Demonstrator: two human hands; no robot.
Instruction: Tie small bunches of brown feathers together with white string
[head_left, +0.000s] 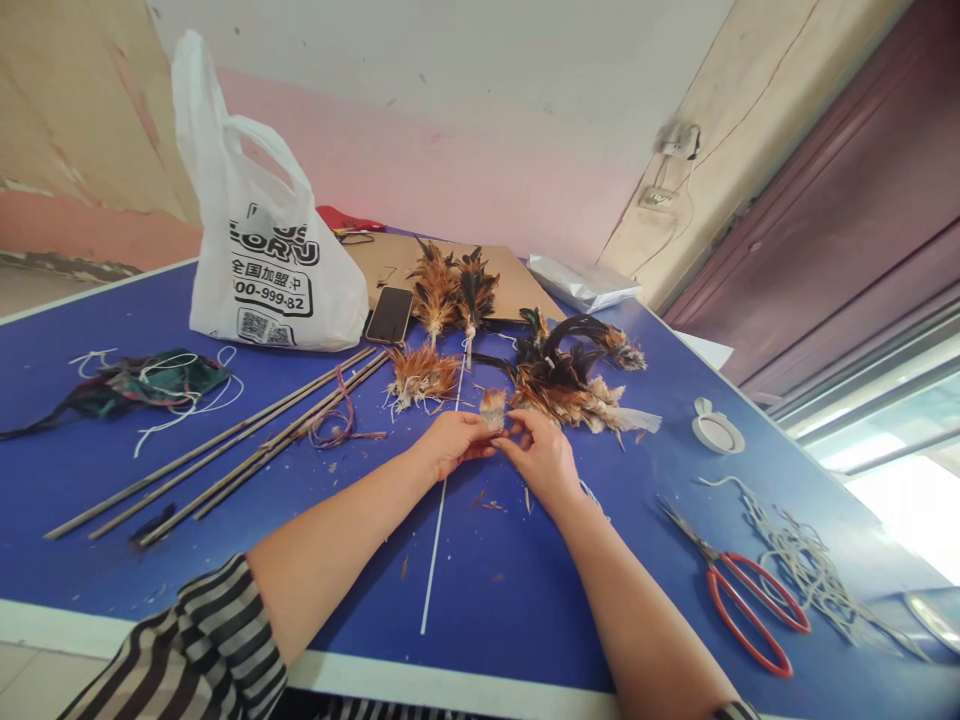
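Observation:
Between my two hands, over the middle of the blue table [360, 590], is a small brown and pale feather [493, 408]. My left hand [459, 440] pinches it from the left. My right hand [541, 452] grips it from the right with thumb and fingers together. Just beyond my left hand lies a pile of loose orange-brown feathers [424, 376]. Past my right hand is a larger heap of black and brown feathers [562, 375]. Two feather bundles with pale bound stems, one brown [435, 290] and one darker [476, 285], rest farther back.
Left of me are several thin sticks [225, 455], dark cloth with white string [150, 385], a phone [389, 315] and a white plastic bag [277, 250]. On the right lie red-handled scissors [739, 590], tangled cord [806, 560] and a tape roll [718, 430]. Cardboard [525, 275] lies behind.

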